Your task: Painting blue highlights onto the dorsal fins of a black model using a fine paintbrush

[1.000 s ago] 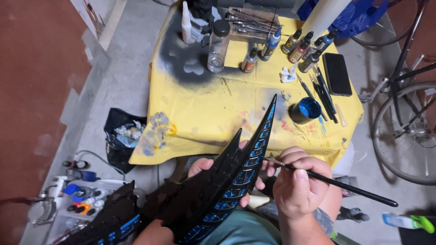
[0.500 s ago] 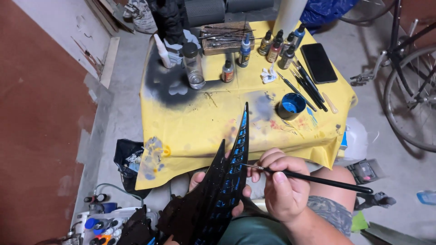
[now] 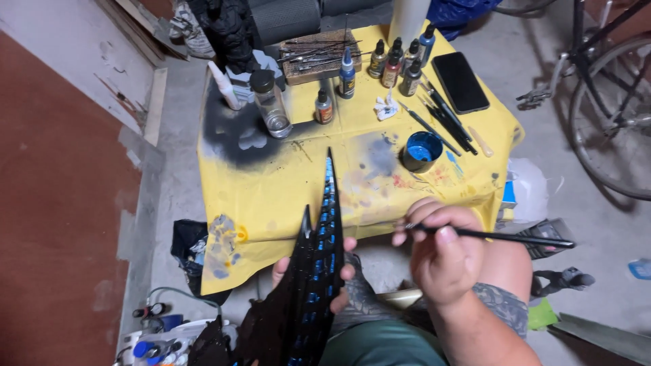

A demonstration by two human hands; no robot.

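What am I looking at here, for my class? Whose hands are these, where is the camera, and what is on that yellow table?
There is no machine here: a person wears a camera on the head, looking down at their own hands. The right hand holds a thin paintbrush. The left hand grips a black spiked piece with blue spots. The yellow cloth-covered table carries small paint bottles, a glass jar, a blue paint cup, spare brushes and a black phone. A bicycle wheel stands to the right.
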